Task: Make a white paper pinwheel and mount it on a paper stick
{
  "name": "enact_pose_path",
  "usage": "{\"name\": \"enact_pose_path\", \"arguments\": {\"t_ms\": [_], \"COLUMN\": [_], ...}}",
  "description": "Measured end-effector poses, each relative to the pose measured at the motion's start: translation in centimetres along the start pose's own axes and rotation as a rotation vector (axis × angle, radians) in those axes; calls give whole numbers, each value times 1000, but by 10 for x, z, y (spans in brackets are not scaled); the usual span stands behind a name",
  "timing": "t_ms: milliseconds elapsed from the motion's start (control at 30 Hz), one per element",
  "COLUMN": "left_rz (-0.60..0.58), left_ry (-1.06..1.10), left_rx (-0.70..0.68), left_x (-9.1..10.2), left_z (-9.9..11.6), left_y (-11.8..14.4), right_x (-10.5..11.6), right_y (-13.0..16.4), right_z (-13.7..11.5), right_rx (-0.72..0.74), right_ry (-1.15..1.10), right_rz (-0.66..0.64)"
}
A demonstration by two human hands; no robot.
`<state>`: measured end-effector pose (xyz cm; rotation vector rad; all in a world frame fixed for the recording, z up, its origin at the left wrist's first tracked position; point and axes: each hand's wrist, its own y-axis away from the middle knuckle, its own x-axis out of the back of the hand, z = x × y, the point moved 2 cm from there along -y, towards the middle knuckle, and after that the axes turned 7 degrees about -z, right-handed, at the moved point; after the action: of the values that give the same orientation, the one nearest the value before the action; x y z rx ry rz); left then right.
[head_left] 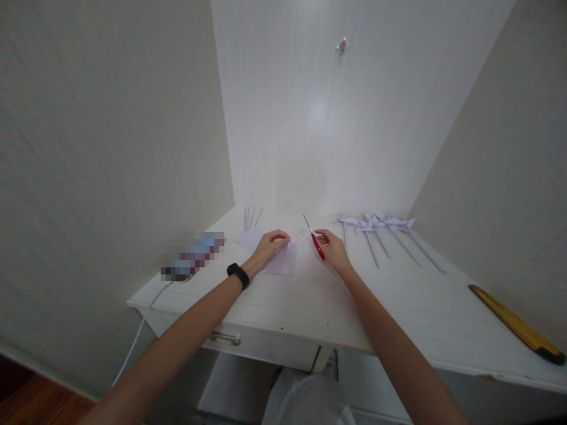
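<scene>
My left hand (270, 247) pinches the upper edge of a thin white paper sheet (283, 262) just above the white desk. In my right hand (332, 248) is a pair of scissors with red handles (318, 247), its metal tip pointing up and away toward the back wall. The scissors and the paper are apart. More white paper (248, 238) lies left of my left hand. Behind it are several thin paper sticks (250, 217). Small white scraps (300, 231) lie between my hands.
Several white paper pinwheels (374, 222) on rolled sticks lie at the back right. A yellow-handled tool (514, 319) rests near the right edge. On the left sits a blurred-out device (195, 257) with a white cable (137, 336). Walls enclose three sides of the desk (283, 307).
</scene>
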<state>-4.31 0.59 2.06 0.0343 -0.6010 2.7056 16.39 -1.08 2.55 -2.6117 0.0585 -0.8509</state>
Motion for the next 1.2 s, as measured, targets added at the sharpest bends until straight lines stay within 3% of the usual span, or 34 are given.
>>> {"name": "enact_pose_path", "arguments": {"t_ms": [100,200,433,900,1100,1200], "left_rz": [20,33,37,-72,-99,-97], "left_ry": [-29,-28,-6,113,141,148], "left_rx": [-26,-43,-62,-18,10,-1], "left_x": [0,0,1,-3,-5,-6], "left_z": [4,5,2,-1,2,3], "left_y": [1,0,-2,-1,0,0], "right_x": [-3,-8,-19,-15,-12,-12], "right_y": [-3,-1,1,8,7,9], "right_z": [3,3,4,-19,-11,-11], "right_rx": [-68,-34,68,137,140,116], "right_ry": [-285,-363,-304,-177,-9,61], "right_rz": [-65,-112,-163,-228,-95,-141]}}
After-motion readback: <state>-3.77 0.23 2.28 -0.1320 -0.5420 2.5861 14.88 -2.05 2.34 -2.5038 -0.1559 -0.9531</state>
